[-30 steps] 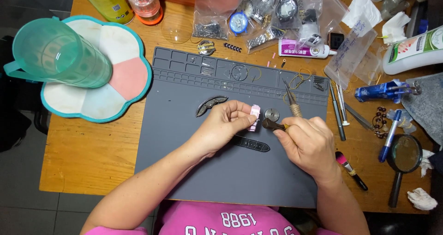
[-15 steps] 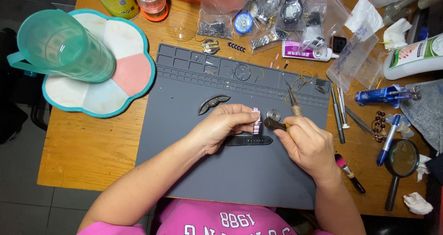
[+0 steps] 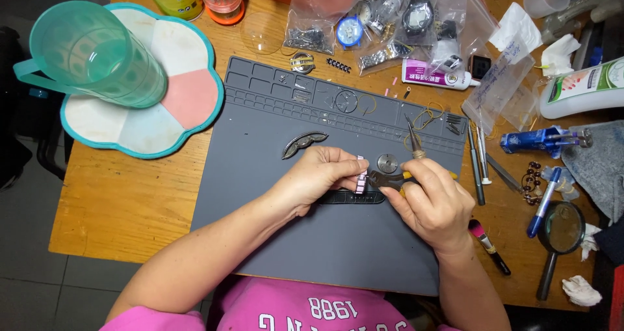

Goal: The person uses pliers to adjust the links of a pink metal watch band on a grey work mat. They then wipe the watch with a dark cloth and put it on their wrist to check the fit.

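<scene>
The left hand [image 3: 318, 178] is lying over the middle of the grey work mat [image 3: 260, 194], with its fingertips closed narrowly on a small pink watch band piece [image 3: 360, 173]. The piece is sitting at the very tips of the left fingers [image 3: 344, 170], protruding to their right, and is raised just above a black strap [image 3: 351, 198] lying flat on the mat beneath the hand.

The right hand [image 3: 432, 204] is gripping a pair of small pliers [image 3: 383, 179], its fingers wrapped around the yellow-sleeved handles. The dark nose of the pliers is pointing left and meeting the right edge of the pink piece. Whether the nose is actually clamping the piece cannot be determined at this size.

A round metal watch case [image 3: 388, 163] is resting on the mat just above the pliers, apart from both hands. A dark curved strap segment [image 3: 304, 144] is lying on the mat above the left hand, not touching it. A brown-handled tool [image 3: 414, 139] is lying tilted just above the right hand.

Right of the mat, on the wooden table [image 3: 117, 201], tweezers [image 3: 478, 165], a blue pen [image 3: 541, 201] and a magnifying glass [image 3: 560, 230] are lying well apart from the work. A green plastic jug [image 3: 91, 54] is standing on a flower-shaped tray [image 3: 188, 103] at far left.
</scene>
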